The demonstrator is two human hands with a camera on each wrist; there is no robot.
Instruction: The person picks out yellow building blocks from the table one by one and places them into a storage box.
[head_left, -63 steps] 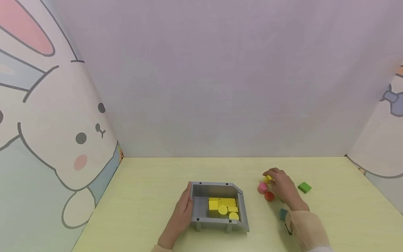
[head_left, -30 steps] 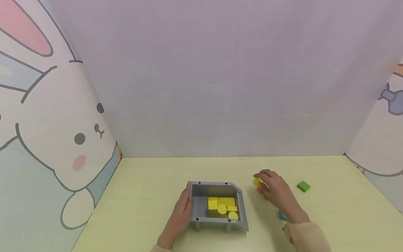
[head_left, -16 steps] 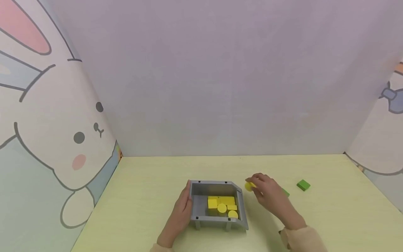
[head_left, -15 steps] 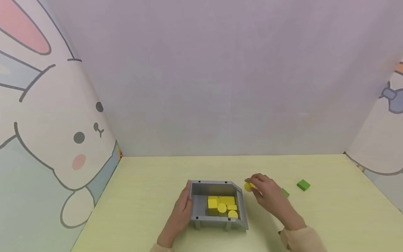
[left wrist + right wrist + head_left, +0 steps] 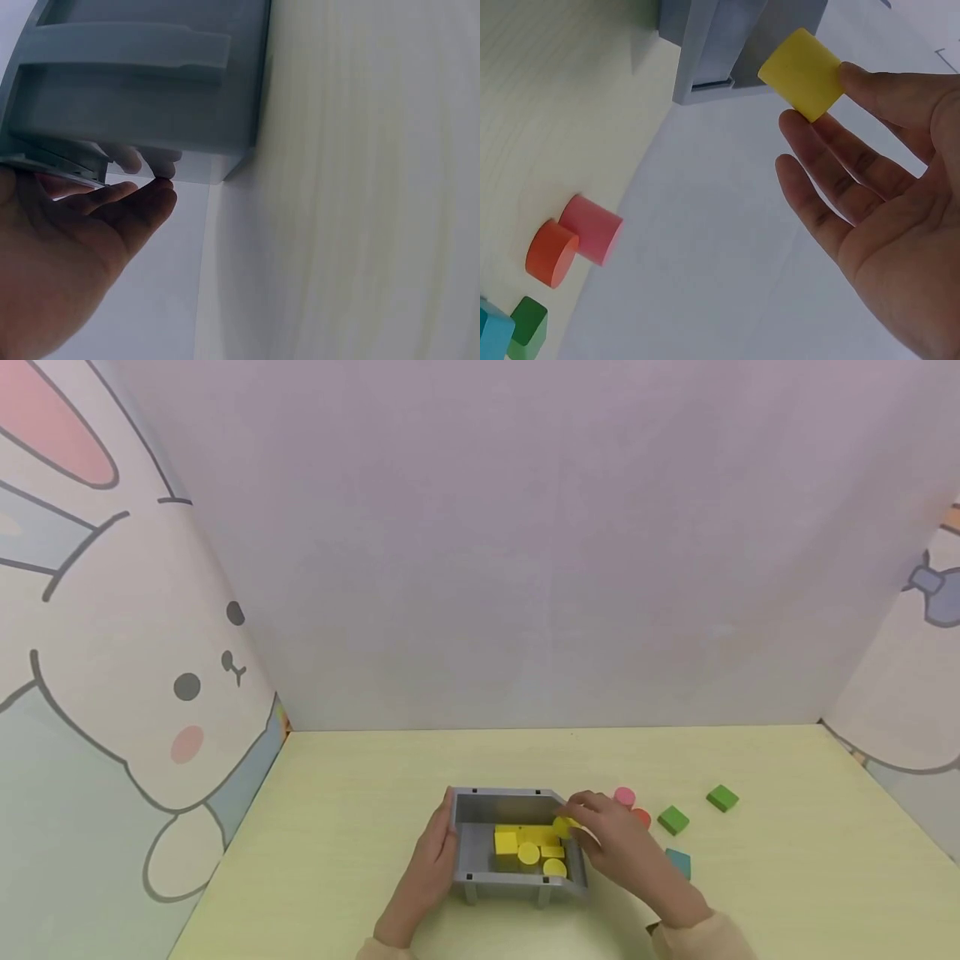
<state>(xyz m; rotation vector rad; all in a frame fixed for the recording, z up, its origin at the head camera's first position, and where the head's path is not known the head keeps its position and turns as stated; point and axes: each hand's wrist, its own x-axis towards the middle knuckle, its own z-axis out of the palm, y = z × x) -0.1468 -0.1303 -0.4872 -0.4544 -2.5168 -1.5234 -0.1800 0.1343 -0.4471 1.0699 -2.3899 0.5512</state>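
A grey plastic bin (image 5: 474, 852) stands mid-table with several yellow blocks (image 5: 528, 853) inside, both cylinders and squared ones. My left hand (image 5: 432, 862) lies along the bin's left end; in the left wrist view, its extended fingers (image 5: 142, 214) touch the outer wall. Between thumb and fingers, my right hand (image 5: 617, 843) pinches a yellow cylinder block (image 5: 802, 75) over the bin's right end, where the wall is lower. In the head view, that hand covers part of the bin's right rim.
To the right on the pale table (image 5: 352, 802) lie a pink cylinder (image 5: 625, 797), a red cylinder (image 5: 641, 817), two green blocks (image 5: 673, 820) and a blue block (image 5: 678, 862). A dark item (image 5: 652, 928) shows beside the right sleeve. A curtain-like wall (image 5: 525, 568) closes the back.
My right hand has carried the yellow cylinder leftward, from beside the pink cylinder to above the bin's right end. The pink, red and blue blocks are uncovered again. My left hand stays put.
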